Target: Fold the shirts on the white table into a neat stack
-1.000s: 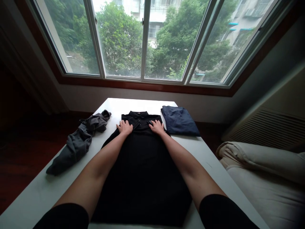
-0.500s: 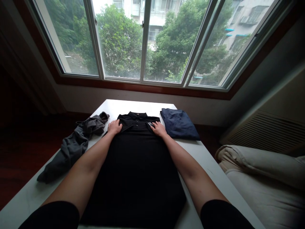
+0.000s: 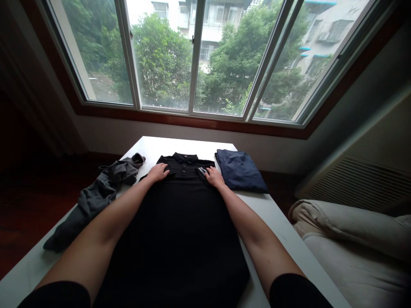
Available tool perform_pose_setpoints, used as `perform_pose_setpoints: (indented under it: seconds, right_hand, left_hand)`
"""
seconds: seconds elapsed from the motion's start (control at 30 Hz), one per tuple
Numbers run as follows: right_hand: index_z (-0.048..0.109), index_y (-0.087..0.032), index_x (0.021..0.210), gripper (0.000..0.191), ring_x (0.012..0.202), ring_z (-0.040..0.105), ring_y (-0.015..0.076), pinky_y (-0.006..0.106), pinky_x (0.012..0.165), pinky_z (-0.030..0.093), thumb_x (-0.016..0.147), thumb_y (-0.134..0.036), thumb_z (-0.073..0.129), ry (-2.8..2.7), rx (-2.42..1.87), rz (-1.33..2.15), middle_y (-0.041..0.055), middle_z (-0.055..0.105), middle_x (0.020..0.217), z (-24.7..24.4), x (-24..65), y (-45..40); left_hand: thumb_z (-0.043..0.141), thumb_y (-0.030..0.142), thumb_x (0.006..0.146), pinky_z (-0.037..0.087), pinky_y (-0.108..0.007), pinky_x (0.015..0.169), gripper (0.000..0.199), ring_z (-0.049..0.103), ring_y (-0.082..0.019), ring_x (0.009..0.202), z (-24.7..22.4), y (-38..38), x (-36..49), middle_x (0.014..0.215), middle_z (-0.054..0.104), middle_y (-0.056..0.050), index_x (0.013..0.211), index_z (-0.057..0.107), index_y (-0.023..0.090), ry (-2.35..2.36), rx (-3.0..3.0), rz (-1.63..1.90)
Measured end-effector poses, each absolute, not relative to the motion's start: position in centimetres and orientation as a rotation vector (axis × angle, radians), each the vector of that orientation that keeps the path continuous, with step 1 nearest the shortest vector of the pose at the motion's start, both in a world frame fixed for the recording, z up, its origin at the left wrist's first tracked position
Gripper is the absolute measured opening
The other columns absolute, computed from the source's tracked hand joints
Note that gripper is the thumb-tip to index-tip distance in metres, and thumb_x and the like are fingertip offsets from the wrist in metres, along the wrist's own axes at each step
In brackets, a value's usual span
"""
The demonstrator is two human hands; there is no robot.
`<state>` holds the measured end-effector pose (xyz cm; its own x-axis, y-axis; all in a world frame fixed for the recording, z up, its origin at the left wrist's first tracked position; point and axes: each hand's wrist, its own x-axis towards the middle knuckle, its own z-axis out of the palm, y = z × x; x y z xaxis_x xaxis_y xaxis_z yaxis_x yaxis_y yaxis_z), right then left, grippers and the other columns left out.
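A black collared shirt (image 3: 183, 231) lies spread on the white table (image 3: 276, 222), its buttoned collar toward the window and its sleeves folded inward over the chest. My left hand (image 3: 158, 172) rests with fingers apart on the left sleeve, near the shoulder. On the right sleeve, beside its pale striped cuff, lies my right hand (image 3: 214, 176), also with its fingers spread. Neither hand grips anything that shows. The lower end of the shirt reaches the bottom of the picture.
Folded dark blue cloth (image 3: 240, 171) lies at the table's far right. A crumpled grey garment (image 3: 99, 192) runs along the left edge. Beyond the table is a wide window (image 3: 192, 113); a pale cushioned seat (image 3: 353, 239) stands to the right.
My left hand has moved a little to the right, inward over the left sleeve. My right hand has shifted only slightly. The whole view has tilted a little.
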<state>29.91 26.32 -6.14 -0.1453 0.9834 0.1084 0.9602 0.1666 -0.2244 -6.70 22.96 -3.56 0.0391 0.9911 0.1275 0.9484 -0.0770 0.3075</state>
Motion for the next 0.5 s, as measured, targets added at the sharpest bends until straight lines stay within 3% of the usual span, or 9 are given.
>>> perform_pose_setpoints:
  seconds: [0.1, 0.2, 0.33, 0.43, 0.5]
  right_hand:
    - [0.050, -0.023, 0.155, 0.055, 0.153, 0.032, 0.0254, 0.037, 0.125, 0.024, 0.106, -0.047, 0.041, -2.209, -1.891, 0.142, 0.0077, 0.036, 0.167, -6.2, 29.7, 26.2]
    - [0.049, -0.023, 0.156, 0.056, 0.154, 0.031, 0.0253, 0.037, 0.126, 0.023, 0.106, -0.047, 0.041, -2.219, -1.884, 0.138, 0.0071, 0.035, 0.167, -6.2, 29.8, 26.0]
    - [0.048, -0.023, 0.156, 0.056, 0.154, 0.030, 0.0248, 0.036, 0.126, 0.022, 0.106, -0.047, 0.041, -2.226, -1.886, 0.138, 0.0070, 0.035, 0.168, -6.2, 30.0, 25.6]
    - [0.050, -0.022, 0.156, 0.056, 0.154, 0.031, 0.0247, 0.035, 0.126, 0.022, 0.106, -0.047, 0.041, -2.211, -1.894, 0.127, 0.0071, 0.036, 0.167, -6.1, 29.9, 25.4]
    - [0.050, -0.022, 0.155, 0.056, 0.154, 0.031, 0.0250, 0.036, 0.126, 0.022, 0.106, -0.046, 0.041, -2.194, -1.902, 0.123, 0.0072, 0.036, 0.167, -6.1, 29.8, 25.3]
  left_hand:
    - [0.062, 0.072, 0.084, 0.020, -0.054, 0.124, 0.085, 0.025, -0.039, 0.156, -4.4, 23.1, -5.5, 0.168, 0.033, -0.014, 0.155, 0.048, 0.027, 1.939, 2.134, 0.338]
    - [0.065, 0.064, 0.085, 0.014, -0.051, 0.126, 0.081, 0.019, -0.038, 0.158, -5.3, 22.8, -5.5, 0.169, 0.029, -0.017, 0.153, 0.051, 0.022, 2.006, 1.995, 0.492]
    - [0.061, 0.034, 0.090, 0.023, -0.040, 0.124, 0.051, 0.035, -0.031, 0.153, -5.1, 22.7, -6.0, 0.161, 0.046, -0.014, 0.139, 0.062, 0.021, 2.086, 1.816, 0.725]
    - [0.056, 0.029, 0.092, 0.040, -0.042, 0.112, 0.038, 0.054, -0.034, 0.137, -3.5, 23.2, -6.8, 0.140, 0.065, -0.015, 0.128, 0.067, 0.022, 2.131, 1.664, 0.781]
    - [0.050, 0.031, 0.096, 0.046, -0.044, 0.102, 0.037, 0.061, -0.036, 0.126, -2.0, 23.7, -7.8, 0.129, 0.069, -0.018, 0.127, 0.065, 0.018, 2.177, 1.518, 0.842]
